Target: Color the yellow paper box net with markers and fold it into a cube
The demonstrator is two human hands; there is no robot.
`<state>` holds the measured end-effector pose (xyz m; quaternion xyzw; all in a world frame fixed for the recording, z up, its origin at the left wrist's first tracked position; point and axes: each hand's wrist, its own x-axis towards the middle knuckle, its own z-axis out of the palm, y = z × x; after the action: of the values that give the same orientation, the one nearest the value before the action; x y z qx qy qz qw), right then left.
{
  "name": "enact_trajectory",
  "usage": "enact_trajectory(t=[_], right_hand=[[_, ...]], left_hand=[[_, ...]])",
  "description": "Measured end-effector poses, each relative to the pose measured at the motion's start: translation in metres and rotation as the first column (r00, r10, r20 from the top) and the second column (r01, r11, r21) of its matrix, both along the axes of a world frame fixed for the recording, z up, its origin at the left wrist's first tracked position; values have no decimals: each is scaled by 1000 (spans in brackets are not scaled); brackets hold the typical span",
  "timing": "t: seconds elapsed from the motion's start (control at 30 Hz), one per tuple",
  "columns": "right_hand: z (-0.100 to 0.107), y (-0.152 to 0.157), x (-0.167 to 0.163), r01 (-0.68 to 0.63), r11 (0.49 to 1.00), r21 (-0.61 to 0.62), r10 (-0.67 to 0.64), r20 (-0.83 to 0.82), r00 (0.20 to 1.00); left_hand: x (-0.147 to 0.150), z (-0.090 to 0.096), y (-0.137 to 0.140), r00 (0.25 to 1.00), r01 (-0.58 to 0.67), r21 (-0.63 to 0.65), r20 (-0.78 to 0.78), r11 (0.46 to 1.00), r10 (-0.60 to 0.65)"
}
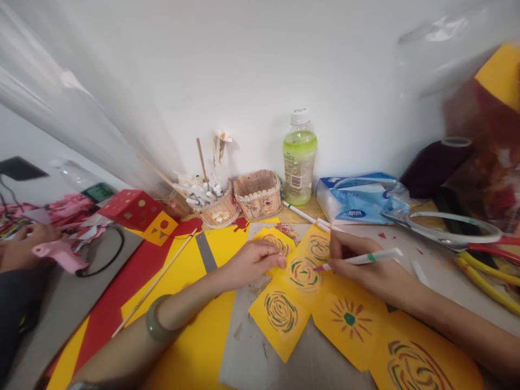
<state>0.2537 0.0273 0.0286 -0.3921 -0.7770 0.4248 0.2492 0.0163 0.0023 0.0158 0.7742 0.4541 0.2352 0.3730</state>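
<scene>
My right hand [352,250] grips a white marker [377,256] with a green band. The marker's purple tip meets a swirl of red and green strokes on a yellow-orange card strip [300,295]. Pressing on the same card from the left is my left hand [254,262], which holds nothing, its fingers reaching forward near the swirl. More swirls and a sunburst with a green centre [349,319] decorate the card's joined panels. A further drawn panel [420,355] lies at the lower right, below my right forearm.
Behind stand a holder of white pens [215,208], an empty wooden basket [259,196], a green-topped bottle [299,160] and a tissue pack [357,197]. Scissors [439,230] lie right. At left are a red box [132,208], a pink glue gun [60,254] and another person's hand [30,246].
</scene>
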Motion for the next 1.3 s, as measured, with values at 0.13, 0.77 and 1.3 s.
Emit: enact_trajectory(t=[0.13,0.77,1.3], right_hand=[[-1,1,0,53,998,-29,-54,-31,998],[-1,2,-1,112,993,-33,-114,-68,991],[4,-21,-11,-28,996,-86,23,-50,998]], left_hand=[[0,-1,0,1000,-3,-6,5,1000,3],[0,-1,1,997,15,4,73,1000,-16],[0,-1,1,997,36,42,73,998,-39]])
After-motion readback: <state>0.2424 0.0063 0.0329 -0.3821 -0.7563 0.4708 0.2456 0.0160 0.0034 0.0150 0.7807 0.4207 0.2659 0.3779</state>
